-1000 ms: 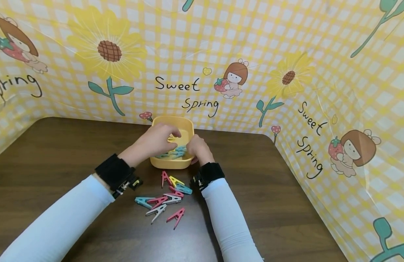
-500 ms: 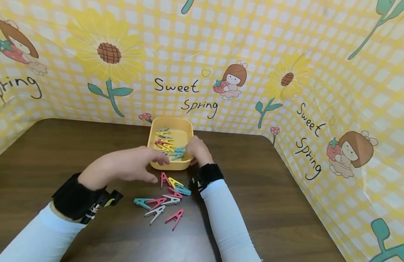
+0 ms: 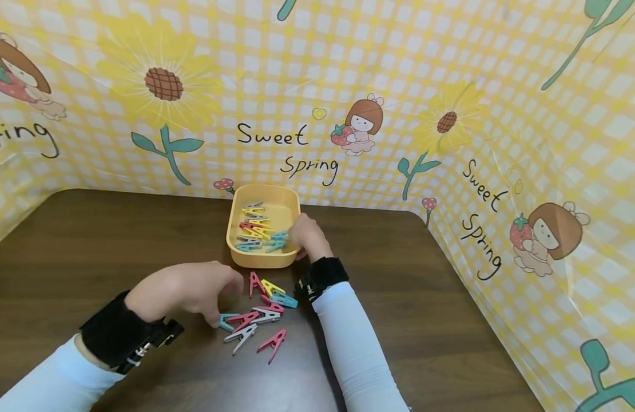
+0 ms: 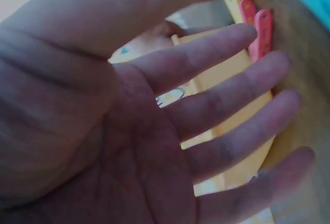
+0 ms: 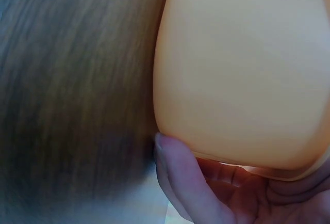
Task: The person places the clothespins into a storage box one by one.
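Note:
My left hand (image 3: 186, 290) hovers low over the left side of a loose pile of plastic clothespins. Its fingers are spread in the left wrist view, with nothing between them. Nearest its thumb tip lies a blue clothespin (image 3: 226, 321), partly covered by a pink clothespin (image 3: 242, 320). Two grey clothespins (image 3: 241, 337) and several other pink, yellow and blue ones lie around. Behind them stands a yellow plastic basket (image 3: 263, 261) with clothespins inside, mostly on its left and front. My right hand (image 3: 309, 236) grips the basket's right rim, with the thumb against the outer wall in the right wrist view.
The dark wooden table (image 3: 425, 320) extends to both sides of the basket. A yellow checked cloth (image 3: 276, 74) with printed flowers rises close behind the basket and along the table's right edge.
My left hand has left the basket's inside and come forward and down to the loose clothespins, uncovering those in the basket. My right hand keeps its grip on the rim.

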The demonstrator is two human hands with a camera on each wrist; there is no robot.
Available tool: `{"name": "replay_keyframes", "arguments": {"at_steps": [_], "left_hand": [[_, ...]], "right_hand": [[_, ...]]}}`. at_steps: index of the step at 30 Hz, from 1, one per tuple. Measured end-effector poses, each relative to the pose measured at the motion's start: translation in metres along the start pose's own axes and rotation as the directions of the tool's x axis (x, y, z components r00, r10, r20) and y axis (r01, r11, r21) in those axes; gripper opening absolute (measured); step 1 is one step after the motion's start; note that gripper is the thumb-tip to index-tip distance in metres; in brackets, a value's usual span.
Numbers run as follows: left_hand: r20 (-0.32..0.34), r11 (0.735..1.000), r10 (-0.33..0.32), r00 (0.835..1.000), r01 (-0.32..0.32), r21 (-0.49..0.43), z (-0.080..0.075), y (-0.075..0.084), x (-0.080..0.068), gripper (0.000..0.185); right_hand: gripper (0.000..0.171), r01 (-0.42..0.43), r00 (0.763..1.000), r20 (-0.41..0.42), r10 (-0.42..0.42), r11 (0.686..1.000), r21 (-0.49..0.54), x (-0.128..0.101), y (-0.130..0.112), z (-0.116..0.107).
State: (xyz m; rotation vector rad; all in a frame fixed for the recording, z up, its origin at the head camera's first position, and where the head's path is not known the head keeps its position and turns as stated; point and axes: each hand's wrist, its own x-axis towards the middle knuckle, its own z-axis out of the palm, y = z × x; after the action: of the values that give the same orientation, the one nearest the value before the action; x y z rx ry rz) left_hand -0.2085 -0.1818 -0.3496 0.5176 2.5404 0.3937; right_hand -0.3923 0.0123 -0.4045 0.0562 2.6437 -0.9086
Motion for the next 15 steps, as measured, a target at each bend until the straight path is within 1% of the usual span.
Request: {"name": "replay_keyframes", "arguments": {"at_steps": [3, 8, 12, 15], "left_hand": [[0.024, 1.0, -0.02, 1.0, 0.02, -0.008, 0.007, 0.0, 0.004, 0.06], [0.032, 0.999, -0.042, 0.999, 0.042, 0.01, 0.013, 0.005, 0.009, 0.055], [0.023, 0.999, -0.033, 0.999, 0.033, 0.007, 0.016, 0.007, 0.011, 0.052], [0.021, 1.0, -0.024, 0.999, 0.024, 0.002, 0.019, 0.008, 0.012, 0.052]], "right_hand": [[0.042, -0.002, 1.0, 0.006, 0.002, 1.0, 0.002, 0.0, -0.002, 0.0], [0.049, 0.001, 1.0, 0.015, -0.001, 1.0, -0.01, -0.001, -0.003, -0.001], [0.05, 0.003, 1.0, 0.021, -0.002, 1.0, -0.017, 0.0, -0.002, 0.0], [0.045, -0.004, 1.0, 0.021, 0.004, 1.0, -0.014, 0.001, -0.002, 0.0]]}}
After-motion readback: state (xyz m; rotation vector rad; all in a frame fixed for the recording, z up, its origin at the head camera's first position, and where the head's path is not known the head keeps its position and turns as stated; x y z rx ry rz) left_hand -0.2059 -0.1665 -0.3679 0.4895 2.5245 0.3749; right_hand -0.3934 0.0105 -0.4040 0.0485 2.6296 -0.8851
